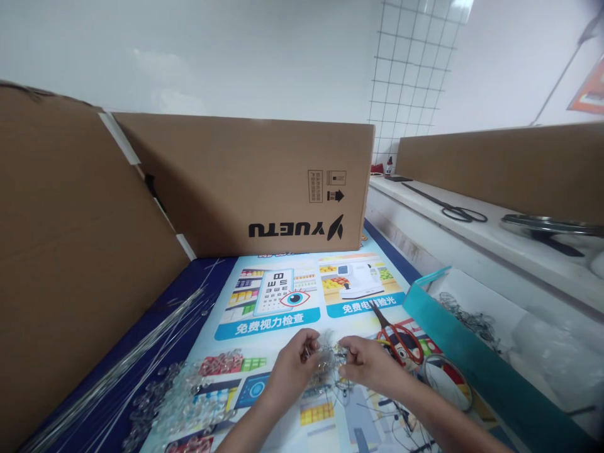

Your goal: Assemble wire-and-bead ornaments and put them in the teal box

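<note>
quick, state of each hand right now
Left hand: closed, holding a tangled translucent wiry cluster.
Right hand: curled at the cluster's edge; whether gripping cannot be told.

The left hand (293,366) and the right hand (370,363) are bare; both have slim fingers (306,335) with a soft, round look at the tips; the thumbs are short and a bit thicker; the backs of the hands look smooth and plain; the left wrist (275,393) and the right wrist (400,380) are thin and bare; the left arm (252,423) and the right arm (441,409) are bare as far as they show, smooth and slim; the nails are too blurry to tell, I think.
</note>
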Tool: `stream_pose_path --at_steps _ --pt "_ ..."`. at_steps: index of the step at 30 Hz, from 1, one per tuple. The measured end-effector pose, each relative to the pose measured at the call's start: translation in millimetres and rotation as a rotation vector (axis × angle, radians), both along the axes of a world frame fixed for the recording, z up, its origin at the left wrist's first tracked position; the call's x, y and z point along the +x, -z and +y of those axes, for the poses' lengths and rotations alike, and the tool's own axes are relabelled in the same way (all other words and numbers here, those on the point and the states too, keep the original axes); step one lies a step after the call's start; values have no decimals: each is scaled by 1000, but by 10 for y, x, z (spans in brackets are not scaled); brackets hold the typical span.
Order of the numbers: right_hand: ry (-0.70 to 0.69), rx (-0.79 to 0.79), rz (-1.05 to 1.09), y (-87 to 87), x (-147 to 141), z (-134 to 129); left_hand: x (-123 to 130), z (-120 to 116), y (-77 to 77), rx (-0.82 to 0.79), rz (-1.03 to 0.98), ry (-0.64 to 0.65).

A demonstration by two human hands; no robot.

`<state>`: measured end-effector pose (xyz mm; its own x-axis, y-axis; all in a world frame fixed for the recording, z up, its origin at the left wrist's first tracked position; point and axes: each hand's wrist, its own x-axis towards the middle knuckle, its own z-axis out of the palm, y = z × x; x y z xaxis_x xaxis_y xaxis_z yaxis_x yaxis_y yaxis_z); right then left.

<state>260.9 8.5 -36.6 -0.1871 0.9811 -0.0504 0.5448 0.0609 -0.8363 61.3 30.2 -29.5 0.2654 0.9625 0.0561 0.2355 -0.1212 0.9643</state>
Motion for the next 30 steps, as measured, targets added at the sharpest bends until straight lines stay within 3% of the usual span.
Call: stream_pose_path --at_steps 13,19,30 --pt "117 9 -11 4 -16 15 95 152 90 40 121 -73" --pt "110 3 13 2 -7 5 42 197 156 -89 125 -32" --pt "80 10 147 52 -4 -29 -14 158 -25 -301 -107 124"
